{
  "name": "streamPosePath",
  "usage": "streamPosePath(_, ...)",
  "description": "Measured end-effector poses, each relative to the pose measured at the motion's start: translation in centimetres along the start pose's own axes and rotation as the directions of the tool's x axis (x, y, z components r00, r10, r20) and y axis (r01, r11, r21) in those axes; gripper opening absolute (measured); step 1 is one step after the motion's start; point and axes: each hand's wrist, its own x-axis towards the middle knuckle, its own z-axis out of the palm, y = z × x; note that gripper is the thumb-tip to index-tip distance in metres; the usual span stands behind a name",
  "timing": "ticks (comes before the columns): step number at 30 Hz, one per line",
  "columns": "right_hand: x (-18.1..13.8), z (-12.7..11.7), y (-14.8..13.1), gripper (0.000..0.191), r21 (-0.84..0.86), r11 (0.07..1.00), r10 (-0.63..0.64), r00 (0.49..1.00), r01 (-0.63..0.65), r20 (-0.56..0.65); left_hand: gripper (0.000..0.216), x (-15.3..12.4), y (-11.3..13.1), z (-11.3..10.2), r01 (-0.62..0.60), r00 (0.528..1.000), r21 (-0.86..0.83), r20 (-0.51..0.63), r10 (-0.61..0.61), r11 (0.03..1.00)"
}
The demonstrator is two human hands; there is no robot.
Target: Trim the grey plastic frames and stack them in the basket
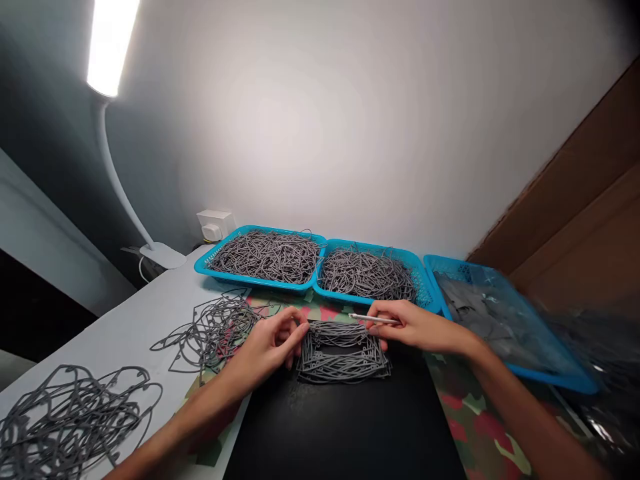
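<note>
we see both hands at a stack of grey gaskets (344, 353), thin rectangular frames piled squarely on a black mat (345, 427) near the middle of the table. the left hand (267, 347) sits against the stack's left edge, fingers curled and partly closed, fingertips touching the side of the pile; we cannot tell whether it truly grips any frame. the right hand (415, 328) rests at the stack's upper right corner, fingers bent and pinching a slim white stick (374, 319), which lies level across the top edge of the pile, pointing left. its lower fingers touch the stack's right side.

under the mat lies a camouflage cloth (475, 420) in green, red and tan. left of the stack, a loose tangle of grey gaskets (215, 330) spreads over cloth and table. a second, larger heap (70, 420) lies at the near left corner of the pale table (125, 327).

behind the stack stand three blue trays side by side. the left tray (210, 265) and the middle tray (423, 280) are both heaped with grey gaskets. the right tray (550, 373) holds flat grey pieces, blurred, under what looks like clear plastic.

a white lamp (113, 47) shines from upper left, its base (163, 255) on the table's far corner, beside a white wall socket (215, 225). brown board (590, 213) leans at right.
</note>
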Motion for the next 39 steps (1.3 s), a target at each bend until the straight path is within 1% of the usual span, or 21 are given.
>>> streamPosePath(3, 0.2, 0.0, 0.1, 0.030, 0.020, 1.000, -0.023, 0.999, 0.023, -0.036, 0.041, 0.0, -0.2, 0.2, 0.005, 1.000, -0.005, -0.024, -0.006, 1.000)
streamPosePath(5, 0.3, 0.0, 0.2, 0.030, 0.024, 0.999, -0.031, 0.998, 0.033, -0.061, 0.040, 0.0, -0.4, 0.2, -0.008, 0.999, 0.021, -0.046, 0.009, 1.000)
streamPosePath(9, 0.4, 0.0, 0.6, 0.034, 0.017, 0.999, -0.037, 0.997, 0.038, -0.061, 0.033, -0.5, -0.3, 0.2, -0.066, 0.992, 0.125, -0.099, 0.078, 0.990)
streamPosePath(13, 0.3, 0.1, 0.8, 0.030, 0.000, 0.999, -0.038, 0.998, 0.038, -0.050, 0.031, -1.0, 0.3, -0.3, -0.068, 0.976, 0.242, -0.183, 0.114, 0.968)
streamPosePath(15, 0.2, 0.0, 0.7, 0.028, -0.008, 0.999, -0.037, 0.998, 0.036, -0.058, 0.035, -1.1, 0.5, -1.3, -0.051, 0.975, 0.350, -0.187, 0.123, 0.935)
streamPosePath(18, 0.0, -0.1, 0.6, 0.027, -0.010, 0.999, -0.036, 0.997, 0.036, -0.067, 0.046, -1.0, 0.5, -3.8, 0.013, 0.981, 0.554, -0.169, 0.097, 0.832)
streamPosePath(20, 0.0, -0.2, 0.6, 0.028, -0.008, 0.999, -0.040, 0.997, 0.039, -0.067, 0.047, -0.8, 0.4, -5.5, 0.088, 0.973, 0.655, -0.217, 0.075, 0.751)
streamPosePath(22, 0.0, -0.3, 0.6, 0.030, -0.007, 0.999, -0.041, 0.997, 0.041, -0.063, 0.046, -0.6, 0.2, -6.9, 0.158, 0.961, 0.708, -0.271, 0.057, 0.689)
streamPosePath(23, 0.0, -0.3, 0.7, 0.031, -0.007, 0.999, -0.041, 0.997, 0.040, -0.060, 0.047, -0.6, 0.0, -7.3, 0.173, 0.959, 0.721, -0.278, 0.051, 0.671)
streamPosePath(25, 0.0, -0.3, 0.8, 0.032, -0.005, 0.999, -0.037, 0.998, 0.037, -0.056, 0.049, -0.5, -0.4, -7.6, 0.169, 0.970, 0.734, -0.244, 0.023, 0.658)
streamPosePath(27, 0.0, -0.3, 0.9, 0.033, -0.001, 0.999, -0.037, 0.998, 0.037, -0.054, 0.049, -0.4, -1.0, -7.4, 0.141, 0.981, 0.739, -0.194, 0.008, 0.658)
streamPosePath(29, 0.0, -0.3, 0.9, 0.033, 0.006, 0.999, -0.045, 0.997, 0.046, -0.056, 0.045, -0.5, -1.5, -7.0, 0.112, 0.986, 0.739, -0.165, 0.017, 0.665)
streamPosePath(33, -0.4, -0.5, 0.4, 0.035, 0.033, 0.997, -0.066, 0.997, 0.068, -0.045, 0.040, -0.6, -1.7, -6.5, 0.103, 0.987, 0.724, -0.160, 0.021, 0.682)
streamPosePath(36, -0.8, -0.6, -0.3, 0.034, 0.059, 0.995, -0.077, 0.996, 0.079, -0.036, 0.036, -0.6, -1.4, -6.3, 0.128, 0.986, 0.731, -0.168, -0.005, 0.670)
streamPosePath(39, -1.2, -0.7, -1.0, 0.031, 0.046, 0.996, -0.072, 0.996, 0.075, -0.046, 0.032, -0.6, -1.2, -6.3, 0.129, 0.985, 0.744, -0.171, 0.001, 0.655)
